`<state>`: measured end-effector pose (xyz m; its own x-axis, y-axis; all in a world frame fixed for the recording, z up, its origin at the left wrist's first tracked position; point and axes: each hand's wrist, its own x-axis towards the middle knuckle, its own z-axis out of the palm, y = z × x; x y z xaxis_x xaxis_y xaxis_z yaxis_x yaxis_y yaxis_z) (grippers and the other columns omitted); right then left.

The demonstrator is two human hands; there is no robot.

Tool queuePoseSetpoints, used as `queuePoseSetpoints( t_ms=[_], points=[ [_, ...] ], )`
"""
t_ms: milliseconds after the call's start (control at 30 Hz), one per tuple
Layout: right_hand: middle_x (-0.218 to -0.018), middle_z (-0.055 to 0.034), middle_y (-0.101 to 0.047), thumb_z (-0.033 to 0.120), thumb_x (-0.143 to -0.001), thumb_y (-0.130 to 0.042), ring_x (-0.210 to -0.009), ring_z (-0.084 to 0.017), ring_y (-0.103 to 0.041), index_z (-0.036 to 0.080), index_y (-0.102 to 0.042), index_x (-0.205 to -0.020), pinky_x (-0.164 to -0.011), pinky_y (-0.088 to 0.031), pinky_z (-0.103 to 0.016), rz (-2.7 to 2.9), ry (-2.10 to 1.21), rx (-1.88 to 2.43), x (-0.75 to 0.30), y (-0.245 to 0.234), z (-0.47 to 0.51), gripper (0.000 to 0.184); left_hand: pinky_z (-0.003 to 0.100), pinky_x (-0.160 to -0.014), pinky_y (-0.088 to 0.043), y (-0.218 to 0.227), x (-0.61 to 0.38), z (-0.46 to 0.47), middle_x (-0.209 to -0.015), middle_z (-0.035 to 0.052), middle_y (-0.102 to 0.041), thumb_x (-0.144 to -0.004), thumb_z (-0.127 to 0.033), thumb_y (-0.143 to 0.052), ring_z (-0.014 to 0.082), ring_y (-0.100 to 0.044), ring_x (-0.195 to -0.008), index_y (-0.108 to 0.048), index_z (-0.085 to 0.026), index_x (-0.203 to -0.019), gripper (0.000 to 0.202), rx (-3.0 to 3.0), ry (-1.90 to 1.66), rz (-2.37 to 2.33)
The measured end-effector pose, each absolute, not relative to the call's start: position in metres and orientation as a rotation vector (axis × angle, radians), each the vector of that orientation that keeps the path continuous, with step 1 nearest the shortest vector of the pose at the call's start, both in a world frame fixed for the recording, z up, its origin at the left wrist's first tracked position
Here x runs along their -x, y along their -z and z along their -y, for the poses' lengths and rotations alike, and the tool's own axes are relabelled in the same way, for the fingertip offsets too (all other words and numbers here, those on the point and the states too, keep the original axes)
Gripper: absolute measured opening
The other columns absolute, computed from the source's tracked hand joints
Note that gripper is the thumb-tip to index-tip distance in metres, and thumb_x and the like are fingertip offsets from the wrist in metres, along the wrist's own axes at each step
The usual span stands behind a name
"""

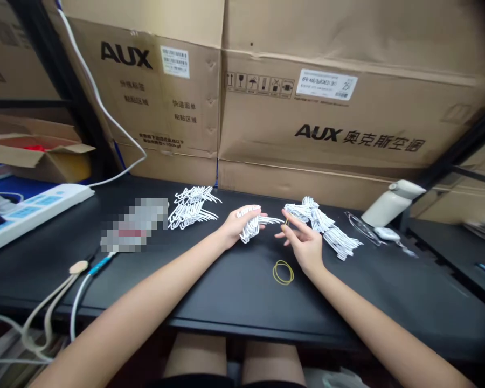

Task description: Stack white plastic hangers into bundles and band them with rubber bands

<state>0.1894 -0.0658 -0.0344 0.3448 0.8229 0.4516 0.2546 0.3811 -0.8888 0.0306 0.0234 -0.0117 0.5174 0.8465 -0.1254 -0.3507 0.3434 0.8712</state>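
Observation:
My left hand (242, 223) is closed round a bundle of thin white wire-like pieces (249, 230) with curved ends; their straight ends stick out to the right. Just right of these ends, my right hand (305, 240) pinches a yellow rubber band (286, 220) between thumb and fingers, mostly hidden by them. Two more yellow rubber bands, or one looped twice, form a ring (283, 272) on the table below my hands. A loose pile of white hooked pieces (192, 207) lies to the left. Several white bundles (327, 226) lie beyond my right hand.
The black table (226, 291) ends at large cardboard boxes (262, 124). A cream bottle (394, 203), glasses (364, 229) and a small white case (388, 234) are at right. At left lie a power strip (40, 213), a blurred-out phone-like object (135, 226) with a cable, and an open carton (36, 153).

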Motion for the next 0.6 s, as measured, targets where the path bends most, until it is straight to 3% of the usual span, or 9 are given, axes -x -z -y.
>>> queuePoseSetpoints(
  t_ms=[233,433,600],
  points=[
    [-0.081,-0.0075,-0.074,0.035,-0.078,-0.066,-0.059,-0.021,-0.07,0.019,-0.064,-0.117,-0.04,-0.047,-0.025,1.099,-0.605,1.194,-0.1955,0.0372,0.0643,0.042,0.024,-0.053,-0.054,0.0149,-0.0296,-0.028,-0.096,0.0159,-0.071,-0.071,-0.023,-0.074,0.0174,-0.068,-0.06,-0.061,-0.009,-0.099,0.035,-0.892,-0.834,-0.636],
    [-0.119,-0.0123,-0.064,0.039,-0.073,-0.069,-0.062,-0.019,-0.071,0.021,-0.065,-0.115,-0.04,-0.049,-0.025,1.079,-0.557,1.144,-0.1958,0.034,0.0601,0.046,0.023,-0.049,-0.053,0.0113,-0.0309,-0.0244,-0.097,0.0164,-0.07,-0.073,-0.022,-0.072,0.0176,-0.068,-0.061,-0.061,-0.009,-0.102,0.034,-0.93,-0.843,-0.656],
    [-0.119,-0.013,-0.064,0.037,-0.073,-0.069,-0.058,-0.018,-0.069,0.021,-0.064,-0.116,-0.038,-0.047,-0.024,1.129,-0.622,1.15,-0.1925,0.0324,0.0599,0.046,0.023,-0.052,-0.054,0.0148,-0.0299,-0.0276,-0.098,0.0155,-0.07,-0.073,-0.023,-0.073,0.0174,-0.068,-0.062,-0.061,-0.009,-0.103,0.036,-0.938,-0.825,-0.631]
  ],
)
